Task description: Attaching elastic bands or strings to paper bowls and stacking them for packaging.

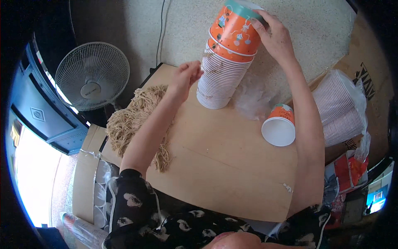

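A tall stack of orange paper cups [224, 66] stands upside down on a cardboard sheet [219, 166]. My right hand [275, 35] grips the top cup of the stack at its green-rimmed base. My left hand [186, 76] pinches at the white rims on the stack's left side, fingers closed on them. A single orange cup [280, 124] lies on its side to the right, its white inside facing me.
A heap of tan string [139, 120] lies on the cardboard's left edge. A white floor fan [92, 76] stands at left. Bagged cup stacks [342, 106] lie at right, crumpled clear plastic [253, 97] behind the stack, clear lids [101, 182] in a box at lower left.
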A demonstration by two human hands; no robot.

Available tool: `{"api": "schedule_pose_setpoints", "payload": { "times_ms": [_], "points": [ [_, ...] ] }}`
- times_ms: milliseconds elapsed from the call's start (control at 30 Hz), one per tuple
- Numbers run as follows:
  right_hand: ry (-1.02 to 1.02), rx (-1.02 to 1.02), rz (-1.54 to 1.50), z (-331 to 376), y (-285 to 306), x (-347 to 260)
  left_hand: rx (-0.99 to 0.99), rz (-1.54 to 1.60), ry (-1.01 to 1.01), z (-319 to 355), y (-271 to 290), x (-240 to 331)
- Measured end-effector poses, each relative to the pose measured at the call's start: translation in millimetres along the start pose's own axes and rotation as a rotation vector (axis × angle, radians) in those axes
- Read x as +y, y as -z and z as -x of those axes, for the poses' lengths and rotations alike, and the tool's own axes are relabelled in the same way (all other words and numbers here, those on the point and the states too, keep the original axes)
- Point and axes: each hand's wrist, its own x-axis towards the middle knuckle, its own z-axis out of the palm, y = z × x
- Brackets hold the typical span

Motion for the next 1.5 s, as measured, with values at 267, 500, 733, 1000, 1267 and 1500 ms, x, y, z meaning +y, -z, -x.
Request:
{"api": "schedule_pose_setpoints", "payload": {
  "times_ms": [267,500,733,1000,1267,1500],
  "points": [
    [0.043,-0.119,0.060,-0.5,-2.6,11.2,-0.101,-0.510,-0.237,29.1,-4.9,13.0],
    [0.056,0.018,0.025,12.5,-13.4,-1.2,-0.055,-0.938,-0.656,-1.8,-26.4,18.1],
    [0.100,0.146,0.080,55.4,18.7,8.8,-0.137,-0.855,-0.502,70.6,-28.8,-32.2],
    [-0.622,-0.342,0.325,290.5,120.5,56.7,-0.355,-0.857,-0.042,156.4,-30.5,-95.0],
    [-0.724,0.025,0.362,381.3,86.1,67.6,-0.367,-0.848,-0.197,143.3,-89.0,-177.7],
    [-0.638,0.188,0.424,394.8,81.0,91.0,-0.307,-0.792,-0.339,102.1,-155.6,-229.5]
  ]
}}
